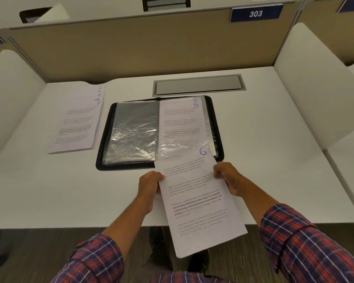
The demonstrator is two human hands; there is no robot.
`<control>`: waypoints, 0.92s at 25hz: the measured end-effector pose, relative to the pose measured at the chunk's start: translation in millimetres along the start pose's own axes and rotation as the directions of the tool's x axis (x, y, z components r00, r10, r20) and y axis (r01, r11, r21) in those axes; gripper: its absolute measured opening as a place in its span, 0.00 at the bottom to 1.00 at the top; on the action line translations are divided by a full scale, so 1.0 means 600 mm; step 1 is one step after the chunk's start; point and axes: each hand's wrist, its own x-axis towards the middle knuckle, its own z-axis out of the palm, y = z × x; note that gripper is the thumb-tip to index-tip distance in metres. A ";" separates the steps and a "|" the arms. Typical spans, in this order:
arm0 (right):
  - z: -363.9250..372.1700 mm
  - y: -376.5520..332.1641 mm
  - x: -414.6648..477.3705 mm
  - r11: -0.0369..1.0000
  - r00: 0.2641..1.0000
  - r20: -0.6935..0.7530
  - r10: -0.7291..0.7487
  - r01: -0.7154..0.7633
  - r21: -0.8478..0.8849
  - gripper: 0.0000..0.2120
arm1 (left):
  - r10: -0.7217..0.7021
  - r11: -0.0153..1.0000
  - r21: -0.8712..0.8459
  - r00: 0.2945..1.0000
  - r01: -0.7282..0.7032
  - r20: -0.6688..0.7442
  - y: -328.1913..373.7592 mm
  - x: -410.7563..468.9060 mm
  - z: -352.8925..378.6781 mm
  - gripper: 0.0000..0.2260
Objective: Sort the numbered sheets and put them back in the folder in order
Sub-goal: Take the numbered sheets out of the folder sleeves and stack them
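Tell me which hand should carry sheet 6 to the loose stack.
Left, probably: the left hand grips sheet 6 on its left edge, and the stack lies left of the folder; the right hand would cross over.

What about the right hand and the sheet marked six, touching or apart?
Touching. Head view shows the right hand pinching the sheet marked six at its edge.

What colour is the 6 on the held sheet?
The 6 on the sheet is purple-blue ink; head view shows it best.
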 end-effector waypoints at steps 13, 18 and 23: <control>0.044 -0.055 0.014 0.983 0.980 0.115 -0.165 0.154 0.098 0.30 | 0.164 0.961 -0.204 0.977 -0.189 -0.137 0.069 0.037 -0.020 0.06; 0.098 -0.086 0.055 0.975 0.975 0.018 -0.220 0.221 -0.025 0.06 | 0.210 0.966 -0.098 0.946 -0.240 -0.248 0.111 0.088 -0.059 0.02; 0.183 -0.113 0.110 0.962 0.964 -0.089 -0.251 0.237 -0.138 0.11 | 0.233 0.968 -0.031 0.935 -0.250 -0.268 0.156 0.164 -0.120 0.03</control>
